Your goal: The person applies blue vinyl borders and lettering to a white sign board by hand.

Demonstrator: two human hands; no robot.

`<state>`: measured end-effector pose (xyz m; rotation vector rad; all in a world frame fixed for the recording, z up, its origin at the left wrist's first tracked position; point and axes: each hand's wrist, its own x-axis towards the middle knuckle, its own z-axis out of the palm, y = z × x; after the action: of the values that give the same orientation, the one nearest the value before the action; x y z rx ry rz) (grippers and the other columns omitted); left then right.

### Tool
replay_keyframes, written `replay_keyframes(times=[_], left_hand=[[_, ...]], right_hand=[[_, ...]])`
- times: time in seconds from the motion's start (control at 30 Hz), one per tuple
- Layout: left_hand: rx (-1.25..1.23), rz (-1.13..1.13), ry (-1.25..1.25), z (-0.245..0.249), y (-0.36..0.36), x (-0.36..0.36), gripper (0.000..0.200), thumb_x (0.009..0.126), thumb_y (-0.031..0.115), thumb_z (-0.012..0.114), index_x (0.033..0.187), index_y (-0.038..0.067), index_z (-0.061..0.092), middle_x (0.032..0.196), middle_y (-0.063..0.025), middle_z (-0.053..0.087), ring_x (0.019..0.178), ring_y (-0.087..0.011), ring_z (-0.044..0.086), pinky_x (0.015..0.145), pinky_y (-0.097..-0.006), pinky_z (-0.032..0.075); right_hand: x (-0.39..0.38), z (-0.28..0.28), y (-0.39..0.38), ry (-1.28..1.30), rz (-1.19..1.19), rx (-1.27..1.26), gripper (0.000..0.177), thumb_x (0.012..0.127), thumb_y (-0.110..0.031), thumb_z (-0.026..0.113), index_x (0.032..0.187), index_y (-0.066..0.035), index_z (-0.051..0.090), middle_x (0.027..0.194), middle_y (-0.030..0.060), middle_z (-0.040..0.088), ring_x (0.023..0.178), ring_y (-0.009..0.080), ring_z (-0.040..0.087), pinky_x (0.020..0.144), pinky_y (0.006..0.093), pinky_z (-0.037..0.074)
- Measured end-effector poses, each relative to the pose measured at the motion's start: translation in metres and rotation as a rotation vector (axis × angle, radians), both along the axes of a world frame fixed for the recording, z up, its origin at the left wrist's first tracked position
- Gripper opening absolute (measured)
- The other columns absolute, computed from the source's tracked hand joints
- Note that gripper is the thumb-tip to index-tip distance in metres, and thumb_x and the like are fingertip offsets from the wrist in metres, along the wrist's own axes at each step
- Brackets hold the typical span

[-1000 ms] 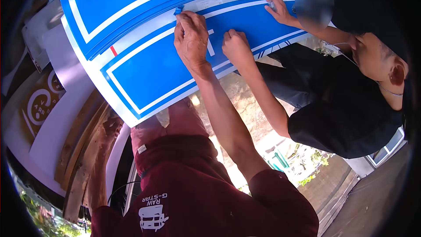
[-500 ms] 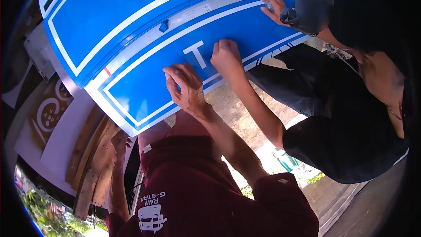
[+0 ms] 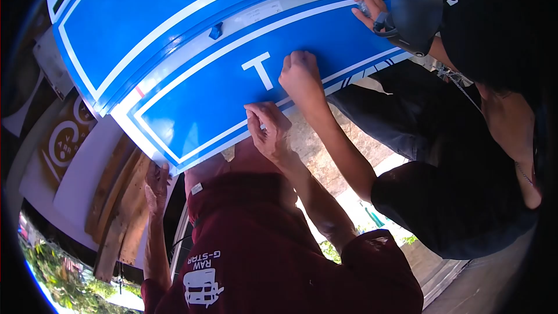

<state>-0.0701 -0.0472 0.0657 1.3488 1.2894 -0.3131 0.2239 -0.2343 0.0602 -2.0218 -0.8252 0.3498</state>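
1. Right hand: you've pulled it from the blue scrap to the blue panel's near edge, loosely curled, nothing visible in it.
2. Left hand: you've brought it up to the panel's near-left corner; can't tell if gripping.
3. Upshot: scrap sits free on the pale strip; white T shows whole before you.
4. Versus earlier: co-worker's curled hand stays just beside it.

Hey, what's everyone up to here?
Two pairs of hands are at a blue panel bearing a white letter T. One person's left hand is by its corner; the right hand is loosely curled at its near edge, nothing visible in it. A co-worker's curled hand is beside the T. A blue scrap lies farther back.
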Motion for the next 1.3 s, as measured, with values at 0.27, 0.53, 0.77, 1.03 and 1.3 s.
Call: replay_keyframes(times=[0.27,0.53,0.77,1.03,1.3], left_hand=[[0.1,0.017,0.043,-0.01,-0.005,0.001,0.031,0.098,0.024,0.066,0.11,-0.004,0.063,0.08,-0.0077,0.07,0.063,-0.0116,0.059,0.058,-0.0286,0.047],[0.117,0.042,0.027,-0.019,-0.009,-0.005,0.028,0.098,0.021,0.064,0.11,-0.004,0.063,0.078,-0.0082,0.069,0.063,-0.0122,0.059,0.058,-0.0298,0.047],[0.17,0.013,0.034,-0.026,-0.012,-0.008,0.027,0.098,0.021,0.064,0.106,-0.004,0.064,0.074,-0.0098,0.069,0.061,-0.0132,0.06,0.056,-0.0306,0.048],[0.199,0.013,0.03,-0.029,-0.013,-0.009,0.025,0.097,0.02,0.064,0.103,-0.005,0.065,0.071,-0.0107,0.068,0.059,-0.0143,0.062,0.055,-0.0313,0.049],[0.202,0.011,0.036,-0.029,-0.013,-0.007,0.023,0.097,0.017,0.064,0.102,-0.005,0.065,0.071,-0.0105,0.068,0.057,-0.0141,0.061,0.054,-0.0313,0.048]], right_hand=[[0.004,0.003,-0.002,0.042,0.004,-0.039,0.021,0.088,0.006,0.065,0.108,-0.001,0.066,0.087,0.0125,0.065,0.069,0.0239,0.063,0.059,0.0329,0.05],[0.002,-0.001,-0.001,0.004,0.017,-0.015,0.021,0.088,0.007,0.065,0.108,-0.001,0.067,0.089,0.0112,0.068,0.065,0.018,0.061,0.054,0.0277,0.049],[0.0,0.002,-0.003,0.073,0.017,-0.057,0.023,0.087,0.005,0.066,0.109,-0.002,0.065,0.088,0.0139,0.063,0.073,0.0289,0.064,0.063,0.0369,0.051],[-0.003,0.001,-0.002,0.071,0.005,-0.046,0.023,0.087,0.005,0.066,0.109,-0.002,0.065,0.088,0.014,0.063,0.074,0.0294,0.064,0.063,0.0374,0.051],[-0.002,-0.001,-0.001,0.022,0.002,-0.029,0.019,0.088,0.005,0.066,0.107,-0.001,0.069,0.091,0.0112,0.068,0.067,0.0191,0.062,0.057,0.028,0.05]])
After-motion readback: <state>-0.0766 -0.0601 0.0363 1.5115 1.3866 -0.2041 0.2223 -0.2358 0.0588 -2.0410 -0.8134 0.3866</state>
